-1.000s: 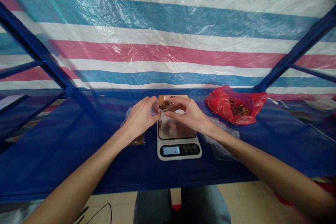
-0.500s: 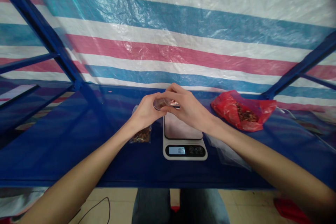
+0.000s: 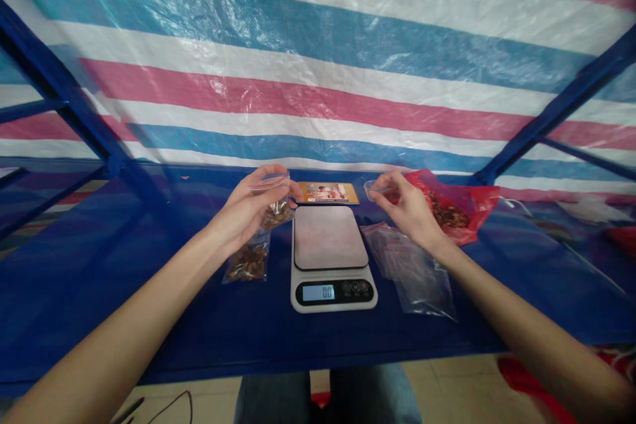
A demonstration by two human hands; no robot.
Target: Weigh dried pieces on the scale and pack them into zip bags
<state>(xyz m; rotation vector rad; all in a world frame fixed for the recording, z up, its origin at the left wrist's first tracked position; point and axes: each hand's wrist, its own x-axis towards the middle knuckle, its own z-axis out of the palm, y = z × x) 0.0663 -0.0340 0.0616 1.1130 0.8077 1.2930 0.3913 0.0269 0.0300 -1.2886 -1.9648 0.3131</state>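
Observation:
My left hand (image 3: 248, 209) is closed on a small clear bag of brown pieces (image 3: 275, 211), held just left of the white kitchen scale (image 3: 332, 258). The scale's steel plate is bare and its display reads 0.0. My right hand (image 3: 405, 205) pinches a small clear cup (image 3: 373, 189) near the red plastic bag (image 3: 460, 205) of brown pieces. Another filled clear bag (image 3: 246, 262) lies on the blue table under my left wrist.
A stack of flat clear bags (image 3: 412, 265) lies right of the scale. A phone (image 3: 328, 193) lies behind the scale. Blue frame bars (image 3: 74, 112) rise at both sides, and a striped tarp (image 3: 318, 66) hangs behind the blue table (image 3: 149, 298).
My hands were together over the scale; now they have parted. The left carried the small bag off to the left, the right moved toward the red bag. The display dropped from 10.5 to 0.0.

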